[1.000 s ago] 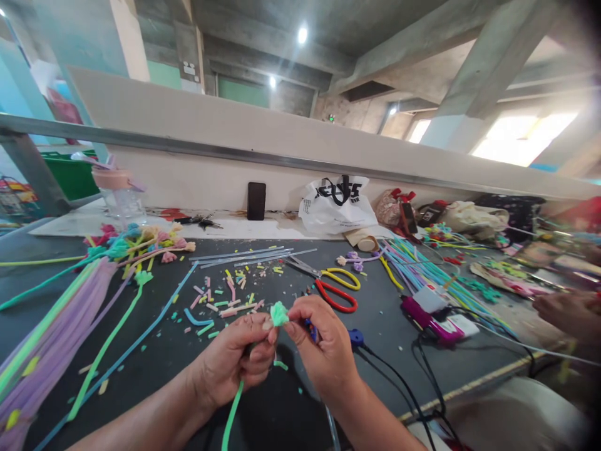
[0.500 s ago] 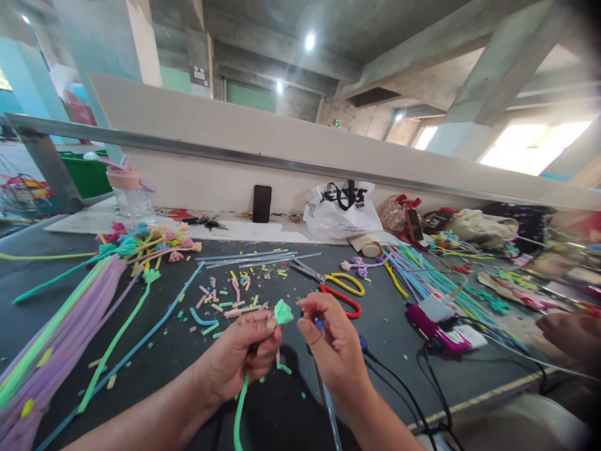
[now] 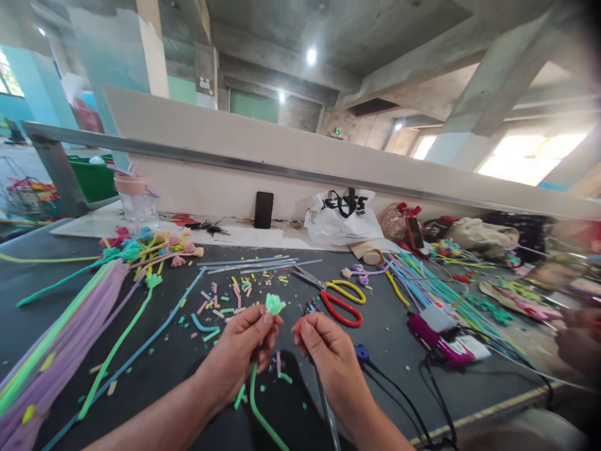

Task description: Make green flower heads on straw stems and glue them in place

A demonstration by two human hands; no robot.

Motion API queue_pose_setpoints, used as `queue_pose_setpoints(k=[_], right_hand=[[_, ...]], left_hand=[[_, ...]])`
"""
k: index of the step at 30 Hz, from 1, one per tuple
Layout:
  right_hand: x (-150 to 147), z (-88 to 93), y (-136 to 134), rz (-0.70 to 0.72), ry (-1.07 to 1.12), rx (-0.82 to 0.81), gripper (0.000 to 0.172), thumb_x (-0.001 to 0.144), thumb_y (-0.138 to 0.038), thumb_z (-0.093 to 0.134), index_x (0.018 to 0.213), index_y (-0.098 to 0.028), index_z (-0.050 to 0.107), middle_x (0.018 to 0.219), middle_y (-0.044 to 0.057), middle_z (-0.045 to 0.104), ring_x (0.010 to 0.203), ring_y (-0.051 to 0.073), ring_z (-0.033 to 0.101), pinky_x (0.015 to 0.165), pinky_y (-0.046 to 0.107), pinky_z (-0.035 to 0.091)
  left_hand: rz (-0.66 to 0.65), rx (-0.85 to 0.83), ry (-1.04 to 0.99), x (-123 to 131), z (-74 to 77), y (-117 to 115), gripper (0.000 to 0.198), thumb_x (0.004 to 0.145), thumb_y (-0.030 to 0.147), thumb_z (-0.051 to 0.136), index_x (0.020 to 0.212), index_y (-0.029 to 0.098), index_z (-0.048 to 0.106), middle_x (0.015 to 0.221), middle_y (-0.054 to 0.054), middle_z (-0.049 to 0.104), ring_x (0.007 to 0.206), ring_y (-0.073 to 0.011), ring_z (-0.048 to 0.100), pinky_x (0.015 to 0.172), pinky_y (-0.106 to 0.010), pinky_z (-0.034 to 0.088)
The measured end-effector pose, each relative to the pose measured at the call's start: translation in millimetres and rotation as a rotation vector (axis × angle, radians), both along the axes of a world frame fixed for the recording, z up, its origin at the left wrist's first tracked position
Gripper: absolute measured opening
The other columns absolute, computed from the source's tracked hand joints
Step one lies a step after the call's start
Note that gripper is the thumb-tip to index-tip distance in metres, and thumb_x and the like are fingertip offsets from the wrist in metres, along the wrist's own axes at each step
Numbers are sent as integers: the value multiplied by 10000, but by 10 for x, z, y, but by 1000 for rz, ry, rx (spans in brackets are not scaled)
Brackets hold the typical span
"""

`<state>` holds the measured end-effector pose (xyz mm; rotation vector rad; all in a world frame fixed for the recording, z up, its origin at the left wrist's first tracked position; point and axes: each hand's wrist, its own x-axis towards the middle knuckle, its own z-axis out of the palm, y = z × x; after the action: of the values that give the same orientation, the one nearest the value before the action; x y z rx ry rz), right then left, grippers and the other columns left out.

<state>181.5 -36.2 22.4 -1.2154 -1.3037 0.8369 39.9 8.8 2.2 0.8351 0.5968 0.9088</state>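
Observation:
My left hand (image 3: 253,341) pinches a small green craft flower (image 3: 275,304) just under its ruffled head. Its green stem (image 3: 263,410) hangs down below the fist. Close by on the right is my right hand (image 3: 326,344), thumb and fingertips pressed together; whatever they may hold is too small to make out. Partly hidden under that hand is a blue corded tool (image 3: 361,353), apparently a hot glue gun, with a clear stick (image 3: 330,413) running toward me. Scissors (image 3: 345,299) with yellow and red handles lie just beyond.
Cut foam-like bits (image 3: 235,294) litter the dark tabletop. Bundled coloured strips (image 3: 66,332) and finished-looking flowers (image 3: 141,244) lie left. A phone (image 3: 263,210) leans on the back board beside a white bag (image 3: 342,216). Right are a magenta device (image 3: 439,338), cords and another person's hand (image 3: 580,338).
My left hand has shifted slightly left with the flower, whose head now looks more opened out. The right hand has lowered a little and its fingers have closed together.

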Motion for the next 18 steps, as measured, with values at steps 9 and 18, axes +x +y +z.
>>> queue_pose_setpoints(k=[9, 18], right_hand=[[66, -109, 86, -72, -63, 19, 236, 731, -381, 665, 650, -172, 589, 619, -14, 558, 575, 121, 497, 544, 224, 420], [-112, -120, 53, 304, 138, -82, 303, 903, -402, 457, 1069, -220, 634, 707, 28, 648, 608, 173, 627, 583, 311, 513]], left_hand=[[-53, -8, -124, -40, -9, 33, 195, 749, 327, 673, 770, 137, 637, 635, 14, 530, 487, -57, 457, 442, -180, 372], [-156, 88, -104, 17, -6, -13, 230, 842, 339, 545, 720, 145, 552, 572, 27, 483, 434, -67, 425, 379, -181, 363]])
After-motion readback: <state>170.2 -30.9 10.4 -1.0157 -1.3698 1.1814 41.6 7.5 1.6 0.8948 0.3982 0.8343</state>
